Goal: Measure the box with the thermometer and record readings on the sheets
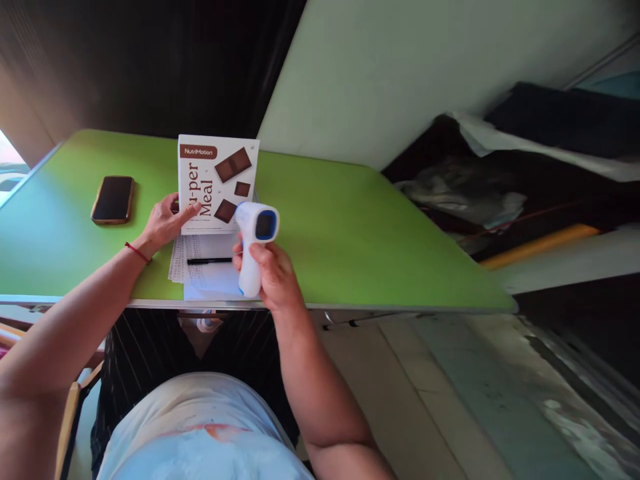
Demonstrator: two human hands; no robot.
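My left hand [169,219] is closed on the left edge of a white box [220,150] with brown chocolate pictures and the print "NutriMotion", thumb across its front. The box stands over the far part of some papers [213,281]. In my right hand [274,273] is a white and blue infrared thermometer [250,272], gripped by its handle. Its dark screen faces me, and its head is close to the box's lower right corner; whether they touch I cannot tell. A black pen [210,261] lies on the papers, its right end beside my right fingers.
A phone [113,199] with a dark screen lies on the green table [340,227], left of the box. Behind the table are a black panel [150,67] and a pale wall [370,73]. Dark cloth and plastic [460,190] lie on the right beyond the table's edge.
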